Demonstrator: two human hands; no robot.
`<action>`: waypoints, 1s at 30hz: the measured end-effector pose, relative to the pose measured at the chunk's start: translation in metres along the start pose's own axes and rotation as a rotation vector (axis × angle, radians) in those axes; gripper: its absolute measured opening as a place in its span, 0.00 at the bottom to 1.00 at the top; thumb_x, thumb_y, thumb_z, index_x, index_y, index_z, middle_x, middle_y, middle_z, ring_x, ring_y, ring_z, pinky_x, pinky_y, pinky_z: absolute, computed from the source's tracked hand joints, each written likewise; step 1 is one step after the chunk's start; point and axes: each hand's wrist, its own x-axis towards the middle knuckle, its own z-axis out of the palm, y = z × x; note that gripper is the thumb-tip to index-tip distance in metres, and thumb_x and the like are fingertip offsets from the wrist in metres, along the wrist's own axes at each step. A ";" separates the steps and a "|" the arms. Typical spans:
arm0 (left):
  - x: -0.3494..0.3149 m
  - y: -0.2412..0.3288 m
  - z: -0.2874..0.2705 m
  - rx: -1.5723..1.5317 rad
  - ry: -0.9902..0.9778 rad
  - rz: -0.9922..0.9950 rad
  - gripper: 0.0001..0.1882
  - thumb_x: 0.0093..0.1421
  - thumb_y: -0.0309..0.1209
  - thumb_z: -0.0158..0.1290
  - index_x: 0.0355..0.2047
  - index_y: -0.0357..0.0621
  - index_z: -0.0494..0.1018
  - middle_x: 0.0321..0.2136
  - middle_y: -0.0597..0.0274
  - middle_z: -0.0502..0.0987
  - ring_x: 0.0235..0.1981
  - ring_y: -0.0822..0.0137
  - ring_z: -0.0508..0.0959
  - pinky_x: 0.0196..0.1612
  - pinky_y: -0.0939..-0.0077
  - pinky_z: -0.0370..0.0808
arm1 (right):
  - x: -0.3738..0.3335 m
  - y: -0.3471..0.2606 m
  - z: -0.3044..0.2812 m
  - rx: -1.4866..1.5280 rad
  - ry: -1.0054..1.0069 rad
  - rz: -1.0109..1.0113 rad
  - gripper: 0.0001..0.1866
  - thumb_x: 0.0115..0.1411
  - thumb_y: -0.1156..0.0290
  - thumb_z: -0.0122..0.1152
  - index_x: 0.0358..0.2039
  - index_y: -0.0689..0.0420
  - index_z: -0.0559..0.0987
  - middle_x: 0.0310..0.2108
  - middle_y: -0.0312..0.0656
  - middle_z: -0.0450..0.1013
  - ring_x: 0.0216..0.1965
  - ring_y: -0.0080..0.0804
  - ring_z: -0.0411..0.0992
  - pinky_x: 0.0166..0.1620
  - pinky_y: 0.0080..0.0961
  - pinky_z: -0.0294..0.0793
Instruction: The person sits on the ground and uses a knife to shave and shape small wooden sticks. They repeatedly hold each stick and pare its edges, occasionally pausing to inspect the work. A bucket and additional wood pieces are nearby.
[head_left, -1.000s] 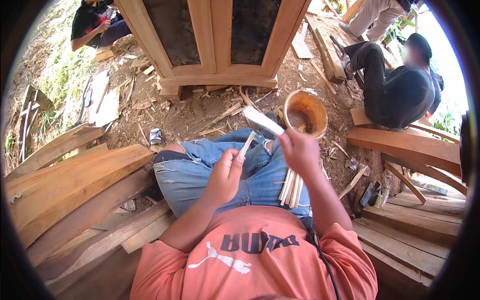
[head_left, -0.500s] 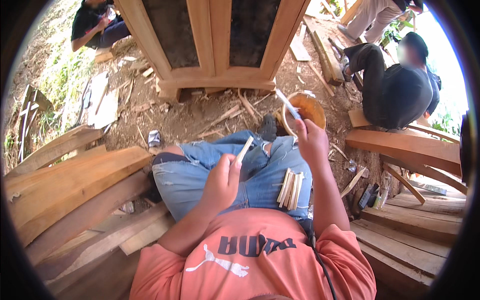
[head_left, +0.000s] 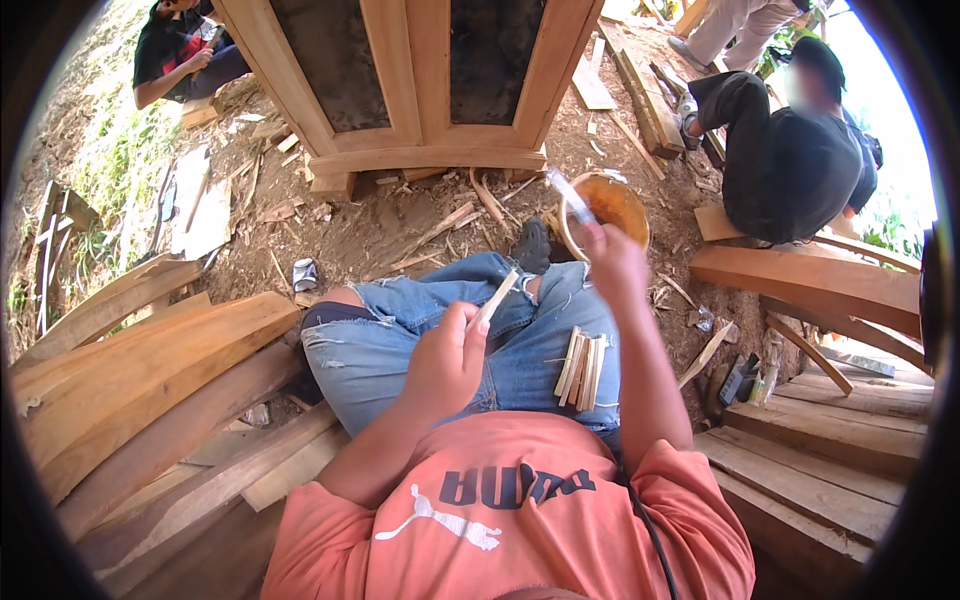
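Observation:
My left hand (head_left: 446, 352) is closed around a short, pale wooden stick (head_left: 499, 296) that points up and to the right above my lap. To its right, my right hand (head_left: 617, 265), smeared by motion, grips a knife (head_left: 570, 196) with a long silvery blade. The blade angles up and left, apart from the stick, over the edge of a bucket (head_left: 633, 212). Several similar cut sticks (head_left: 581, 372) lie side by side on my right thigh, on the blue jeans (head_left: 400, 345).
A wooden panelled piece (head_left: 425, 159) stands just ahead. Thick planks (head_left: 190, 345) lie at my left, and boards (head_left: 815, 465) at my right. Wood scraps litter the dirt. One person (head_left: 795, 165) sits at the right, another (head_left: 175, 55) at the far left.
My right hand with the knife has shifted slightly and is now blurred. The stick in my left hand has tilted further right. The whole view has moved a little.

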 end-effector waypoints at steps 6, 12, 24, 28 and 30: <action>-0.001 -0.016 0.001 -0.047 0.009 -0.049 0.11 0.78 0.35 0.48 0.45 0.39 0.71 0.22 0.47 0.76 0.25 0.44 0.81 0.29 0.54 0.72 | -0.043 -0.033 -0.022 -0.054 -0.069 -0.295 0.22 0.73 0.49 0.61 0.31 0.55 0.80 0.24 0.50 0.78 0.28 0.54 0.79 0.34 0.51 0.75; 0.002 -0.015 0.005 -0.042 0.037 0.025 0.11 0.78 0.35 0.48 0.44 0.38 0.72 0.23 0.46 0.77 0.25 0.44 0.80 0.30 0.55 0.71 | -0.098 -0.059 -0.004 0.024 -0.150 -0.621 0.20 0.68 0.50 0.65 0.28 0.52 0.78 0.20 0.46 0.75 0.23 0.53 0.77 0.28 0.47 0.74; -0.010 -0.031 -0.006 -0.346 -0.045 -0.129 0.13 0.81 0.38 0.45 0.44 0.41 0.70 0.22 0.74 0.65 0.25 0.82 0.63 0.30 0.80 0.62 | -0.030 -0.022 -0.019 0.078 -0.152 -0.052 0.23 0.74 0.47 0.58 0.34 0.54 0.84 0.30 0.51 0.81 0.31 0.57 0.80 0.35 0.49 0.76; 0.002 -0.023 -0.003 -0.399 -0.026 -0.120 0.12 0.81 0.37 0.45 0.44 0.41 0.70 0.23 0.75 0.64 0.25 0.82 0.62 0.30 0.81 0.62 | -0.091 -0.054 -0.005 -0.012 -0.170 -0.546 0.22 0.69 0.48 0.64 0.28 0.53 0.77 0.23 0.47 0.77 0.26 0.55 0.78 0.32 0.51 0.76; 0.003 -0.025 0.002 -0.337 -0.018 -0.052 0.12 0.81 0.37 0.45 0.44 0.41 0.70 0.23 0.75 0.64 0.25 0.82 0.62 0.30 0.81 0.61 | -0.095 -0.056 0.002 -0.018 -0.178 -0.590 0.22 0.69 0.48 0.64 0.27 0.53 0.77 0.23 0.47 0.77 0.27 0.54 0.78 0.32 0.51 0.76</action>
